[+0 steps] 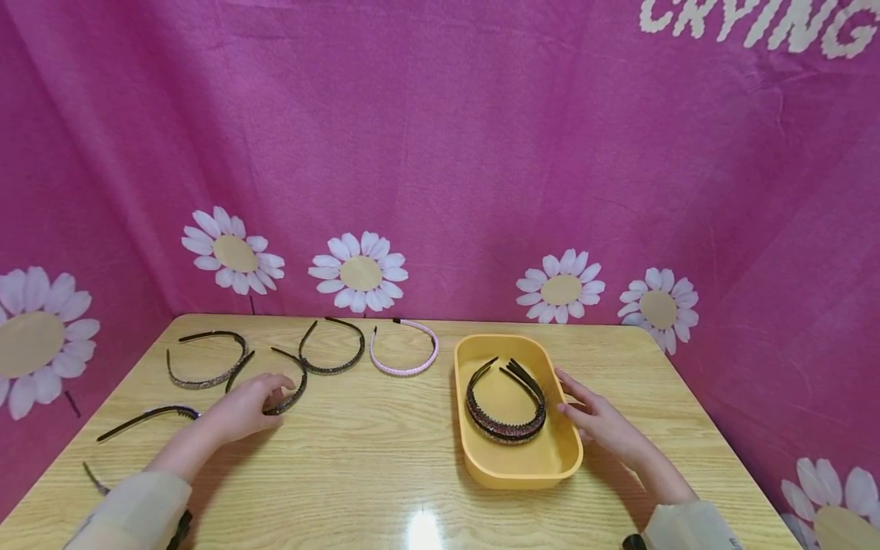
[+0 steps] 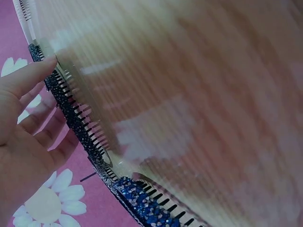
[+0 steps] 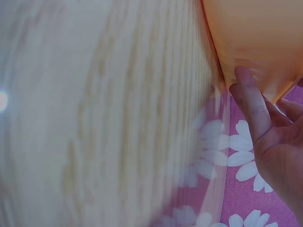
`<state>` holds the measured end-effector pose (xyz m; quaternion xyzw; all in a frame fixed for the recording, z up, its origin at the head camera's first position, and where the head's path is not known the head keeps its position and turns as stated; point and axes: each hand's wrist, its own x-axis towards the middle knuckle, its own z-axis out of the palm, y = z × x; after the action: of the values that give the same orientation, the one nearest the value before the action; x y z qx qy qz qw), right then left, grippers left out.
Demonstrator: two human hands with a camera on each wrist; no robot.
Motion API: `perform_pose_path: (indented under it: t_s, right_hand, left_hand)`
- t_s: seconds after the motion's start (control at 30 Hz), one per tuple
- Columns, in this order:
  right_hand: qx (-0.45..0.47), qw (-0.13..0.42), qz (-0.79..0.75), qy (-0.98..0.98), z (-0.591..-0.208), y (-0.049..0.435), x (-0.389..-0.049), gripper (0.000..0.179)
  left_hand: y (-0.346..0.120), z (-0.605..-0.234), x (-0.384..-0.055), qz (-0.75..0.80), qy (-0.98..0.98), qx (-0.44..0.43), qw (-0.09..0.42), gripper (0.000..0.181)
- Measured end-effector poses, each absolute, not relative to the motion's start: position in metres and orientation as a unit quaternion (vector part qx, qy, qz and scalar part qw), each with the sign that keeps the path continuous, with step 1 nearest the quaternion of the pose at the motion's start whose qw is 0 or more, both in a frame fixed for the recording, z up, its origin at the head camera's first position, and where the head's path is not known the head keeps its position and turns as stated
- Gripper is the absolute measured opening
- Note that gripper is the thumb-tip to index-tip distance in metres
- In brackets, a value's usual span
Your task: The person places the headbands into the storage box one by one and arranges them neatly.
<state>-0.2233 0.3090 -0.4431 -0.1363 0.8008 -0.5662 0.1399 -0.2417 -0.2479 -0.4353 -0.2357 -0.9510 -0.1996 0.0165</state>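
My left hand point(image 1: 247, 406) is at a dark glittery headband point(image 1: 296, 393) on the table. In the left wrist view its thumb lies over the dark toothed band point(image 2: 71, 111), with the other fingers on the band's far side. My right hand point(image 1: 605, 426) rests against the right wall of a yellow bin point(image 1: 481, 472), fingertips at the rim. The right wrist view shows its fingers point(image 3: 253, 101) extended along the bin's outer wall. Inside the bin lie several dark headbands point(image 1: 509, 431), nested together.
Behind the left hand lie a dark headband point(image 1: 206, 382), another dark one point(image 1: 333, 370) and a pink headband point(image 1: 406, 372). Nearer, a blue-glitter headband point(image 2: 147, 198) is partly hidden by the left forearm. A pink daisy-print cloth point(image 1: 440, 153) hangs around the wooden table point(image 1: 357, 473).
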Motion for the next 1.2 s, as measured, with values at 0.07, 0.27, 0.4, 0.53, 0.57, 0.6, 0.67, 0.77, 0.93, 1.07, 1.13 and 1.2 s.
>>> perform_pose_path:
  t_s: [0.07, 0.27, 0.4, 0.53, 0.57, 0.6, 0.67, 0.77, 0.93, 1.07, 1.13, 1.2]
  right_hand:
    - [-0.135, 0.140, -0.566, 0.801, -0.443, 0.309, -0.223, 0.066]
    - [-0.142, 0.137, -0.560, 0.805, -0.443, 0.310, -0.224, 0.065]
    - [-0.140, 0.137, -0.560, 0.805, -0.443, 0.309, -0.224, 0.065]
    - [-0.139, 0.137, -0.562, 0.804, -0.443, 0.309, -0.224, 0.066]
    - [-0.139, 0.137, -0.562, 0.804, -0.443, 0.309, -0.223, 0.066]
    - [-0.139, 0.137, -0.562, 0.804, -0.443, 0.308, -0.223, 0.066]
    - [-0.139, 0.136, -0.561, 0.805, -0.443, 0.308, -0.223, 0.065]
    - [-0.140, 0.138, -0.564, 0.802, -0.444, 0.308, -0.222, 0.065]
    - [-0.146, 0.139, -0.573, 0.795, -0.446, 0.309, -0.224, 0.066]
    - [-0.147, 0.137, -0.570, 0.797, -0.446, 0.309, -0.224, 0.066]
    - [-0.146, 0.137, -0.569, 0.798, -0.445, 0.309, -0.224, 0.066]
    - [-0.145, 0.137, -0.568, 0.798, -0.445, 0.309, -0.223, 0.066]
  left_hand:
    - [-0.249, -0.435, -0.242, -0.199, -0.951, -0.236, 0.011, 0.040]
    - [-0.249, -0.436, -0.243, -0.202, -0.950, -0.238, -0.006, 0.033]
    - [-0.249, -0.436, -0.244, -0.206, -0.950, -0.235, -0.013, 0.031]
    - [-0.247, -0.434, -0.244, -0.202, -0.950, -0.236, -0.009, 0.030]
    - [-0.247, -0.432, -0.243, -0.204, -0.949, -0.239, -0.009, 0.029]
    - [-0.246, -0.431, -0.243, -0.205, -0.948, -0.241, -0.007, 0.029]
    - [-0.244, -0.427, -0.242, -0.211, -0.946, -0.244, -0.005, 0.029]
    - [-0.241, -0.421, -0.240, -0.217, -0.944, -0.248, -0.004, 0.027]
    - [-0.238, -0.411, -0.237, -0.207, -0.944, -0.255, 0.022, 0.024]
    - [-0.236, -0.403, -0.235, -0.209, -0.942, -0.261, 0.039, 0.023]
    - [-0.236, -0.399, -0.234, -0.206, -0.941, -0.264, 0.052, 0.023]
    - [-0.235, -0.395, -0.233, -0.199, -0.939, -0.270, 0.072, 0.022]
